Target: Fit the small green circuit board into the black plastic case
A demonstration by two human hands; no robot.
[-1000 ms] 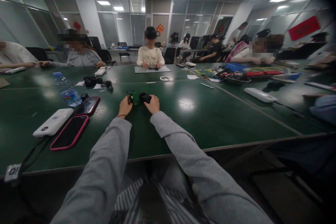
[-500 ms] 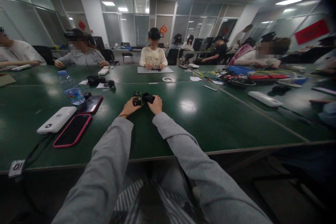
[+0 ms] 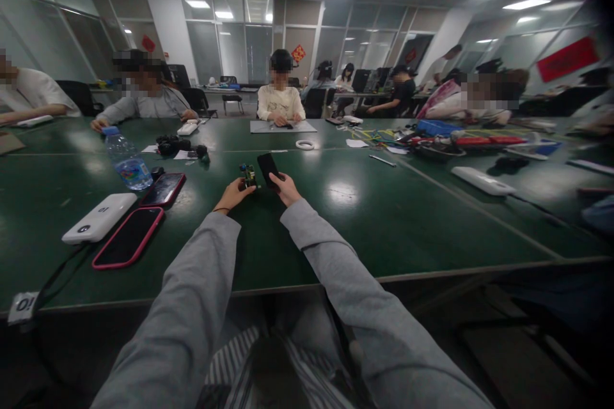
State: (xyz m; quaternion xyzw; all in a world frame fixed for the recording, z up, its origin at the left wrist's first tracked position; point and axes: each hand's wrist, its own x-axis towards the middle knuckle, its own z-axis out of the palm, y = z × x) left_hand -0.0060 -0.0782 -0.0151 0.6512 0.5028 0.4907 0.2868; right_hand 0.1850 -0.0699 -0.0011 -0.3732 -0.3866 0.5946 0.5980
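Above the green table [image 3: 384, 223], my left hand [image 3: 231, 195] is closed on the edge of a small green circuit board [image 3: 248, 175] with raised parts, which stands tilted up. Close beside it, my right hand [image 3: 288, 190] grips a flat black rectangular piece [image 3: 267, 169] near its lower end. The plain dark face of that piece is towards me, and its exact kind is not clear. A narrow gap separates the board from the black piece. The fingers behind both things are partly hidden.
To my left lie a pink-edged phone [image 3: 129, 238], a second phone [image 3: 164, 190], a white power bank [image 3: 100, 218] with a cable, and a water bottle [image 3: 125, 160]. A white ring [image 3: 305, 145] and a pen [image 3: 382, 160] lie ahead. Several people sit around the table.
My right hand has turned the black piece more upright, so its plain face shows. The circuit board has shifted slightly left and away from it. Both hands keep their hold.
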